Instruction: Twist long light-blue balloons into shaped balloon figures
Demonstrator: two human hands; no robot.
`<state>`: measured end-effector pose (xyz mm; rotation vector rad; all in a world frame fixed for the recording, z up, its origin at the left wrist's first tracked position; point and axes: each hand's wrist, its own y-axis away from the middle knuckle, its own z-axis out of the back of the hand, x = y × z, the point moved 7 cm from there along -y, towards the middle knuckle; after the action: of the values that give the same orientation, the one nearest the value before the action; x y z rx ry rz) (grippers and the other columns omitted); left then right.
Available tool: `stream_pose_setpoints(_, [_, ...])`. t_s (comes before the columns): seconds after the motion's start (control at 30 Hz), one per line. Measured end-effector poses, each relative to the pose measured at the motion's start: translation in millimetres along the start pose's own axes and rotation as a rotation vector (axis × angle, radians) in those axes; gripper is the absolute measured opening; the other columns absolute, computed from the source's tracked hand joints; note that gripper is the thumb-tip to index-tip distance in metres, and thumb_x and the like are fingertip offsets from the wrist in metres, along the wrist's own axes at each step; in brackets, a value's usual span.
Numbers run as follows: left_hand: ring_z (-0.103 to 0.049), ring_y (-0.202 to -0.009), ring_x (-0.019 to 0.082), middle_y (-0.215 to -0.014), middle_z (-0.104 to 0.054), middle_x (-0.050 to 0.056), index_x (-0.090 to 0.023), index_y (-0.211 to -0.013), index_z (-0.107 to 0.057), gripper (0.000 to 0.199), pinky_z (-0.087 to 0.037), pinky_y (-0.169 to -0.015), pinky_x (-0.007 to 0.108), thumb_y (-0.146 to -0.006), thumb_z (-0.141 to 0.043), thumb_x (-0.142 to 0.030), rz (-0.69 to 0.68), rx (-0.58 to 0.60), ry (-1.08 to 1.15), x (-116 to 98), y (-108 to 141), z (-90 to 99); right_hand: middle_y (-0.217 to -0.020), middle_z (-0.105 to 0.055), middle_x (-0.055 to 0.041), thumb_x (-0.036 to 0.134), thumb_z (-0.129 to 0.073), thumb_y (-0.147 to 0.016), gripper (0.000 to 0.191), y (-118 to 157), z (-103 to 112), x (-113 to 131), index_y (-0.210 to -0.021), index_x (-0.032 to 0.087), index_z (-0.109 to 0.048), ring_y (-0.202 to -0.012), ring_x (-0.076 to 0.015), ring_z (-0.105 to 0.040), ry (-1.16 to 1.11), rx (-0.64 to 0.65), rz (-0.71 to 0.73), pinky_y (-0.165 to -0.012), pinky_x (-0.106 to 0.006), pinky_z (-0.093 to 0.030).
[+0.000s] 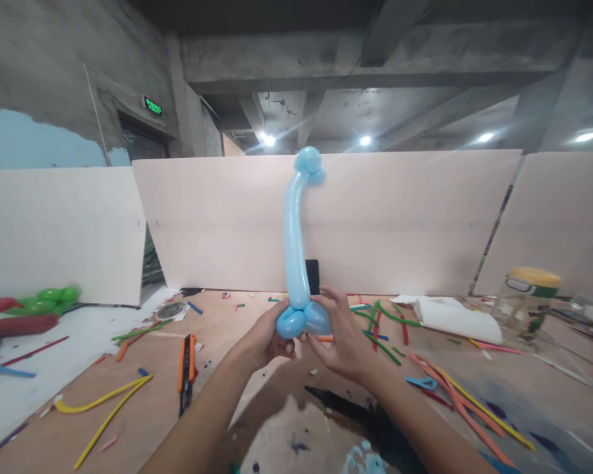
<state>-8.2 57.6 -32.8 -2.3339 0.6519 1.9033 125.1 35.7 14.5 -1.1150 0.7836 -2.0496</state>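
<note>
Blue balloon (294, 240) points upward, near-vertical.

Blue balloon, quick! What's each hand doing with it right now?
Left hand: holding the blue balloon at its twisted bottom.
Right hand: holding the same bottom, from the opposite side.

Left of the balloon (293, 243), a tool (186, 368) lies on the worktop (138, 418); right, a paper roll (459, 321); behind, an upright panel (217, 224)

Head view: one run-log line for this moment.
left hand: holds base of light-blue twisted balloon figure | right hand: same base, other side | figure: upright, knobbed end up | orange-and-black tool: lying left
</note>
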Motion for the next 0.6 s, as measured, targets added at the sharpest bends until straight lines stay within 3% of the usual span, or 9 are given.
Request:
stream_pose_setpoints(0.1, [-0.053, -0.047, 0.012, -0.068, -0.062, 0.003, -0.015, -0.089, -0.059, 0.048, -0.047, -0.048, 0.026, -0.083, -0.041, -0.059, -0.094, -0.039, -0.045, -3, -3, 2.9, -0.135, -0.041, -0.0126, 0.038, -0.062, -0.075, 0.064, 2, -7, -26, -0.131, 0.023, -0.035, -0.124, -0.0290, -0.042, -0.294, 0.035, -0.308, -0.098, -0.045, -0.038])
stream_pose_setpoints(0.2, [-0.057, -0.061, 0.015, -0.079, -0.062, 0.005, -0.016, -0.099, -0.059, 0.047, -0.049, -0.052, 0.027, -0.080, -0.048, -0.057, -0.210, -0.032, -0.157, -8, -2, 0.7, -0.118, -0.056, -0.0105, 0.055, -0.049, -0.081, 0.049, 11, -20, -48, -0.118, 0.022, -0.049, -0.104, -0.0259, -0.057, -0.651, 0.136, -0.657, -0.076, -0.038, -0.051])
stream_pose_setpoints(0.27, [-0.057, -0.068, 0.017, -0.084, -0.061, 0.006, -0.017, -0.104, -0.059, 0.049, -0.050, -0.054, 0.029, -0.078, -0.051, -0.057, -0.242, -0.078, -0.221, -10, -1, 1.2, -0.103, -0.063, -0.0086, 0.058, -0.052, -0.079, 0.047, 16, -27, -53, -0.108, 0.021, -0.055, -0.087, -0.0230, -0.064, -0.770, 0.222, -0.781, -0.061, -0.031, -0.052])
stream_pose_setpoints(0.4, [-0.058, -0.079, 0.019, -0.092, -0.062, 0.008, -0.018, -0.108, -0.059, 0.047, -0.050, -0.057, 0.027, -0.074, -0.061, -0.050, -0.306, -0.105, -0.268, -14, 2, -3.1, -0.089, -0.066, -0.0055, 0.055, -0.059, -0.076, 0.046, 18, -27, -55, -0.107, 0.022, -0.055, -0.069, -0.0188, -0.066, -0.784, 0.255, -0.826, -0.049, -0.023, -0.046])
stream_pose_setpoints(0.53, [-0.057, -0.081, 0.017, -0.090, -0.063, 0.006, -0.017, -0.097, -0.062, 0.034, -0.049, -0.062, 0.026, -0.067, -0.069, -0.032, -0.271, -0.152, -0.043, -10, -2, 1.4, -0.076, -0.062, -0.0018, 0.054, -0.055, -0.079, 0.040, 14, -24, -51, -0.101, 0.020, -0.055, -0.062, -0.0167, -0.063, -0.711, 0.253, -0.799, -0.045, -0.023, -0.045])
stream_pose_setpoints(0.6, [-0.057, -0.076, 0.016, -0.084, -0.062, 0.004, -0.017, -0.092, -0.061, 0.028, -0.049, -0.063, 0.026, -0.069, -0.066, -0.032, -0.213, -0.144, 0.073, -5, -6, 2.1, -0.076, -0.060, -0.0009, 0.051, -0.056, -0.079, 0.038, 12, -22, -45, -0.100, 0.020, -0.055, -0.062, -0.0163, -0.061, -0.686, 0.276, -0.766, -0.046, -0.024, -0.046])
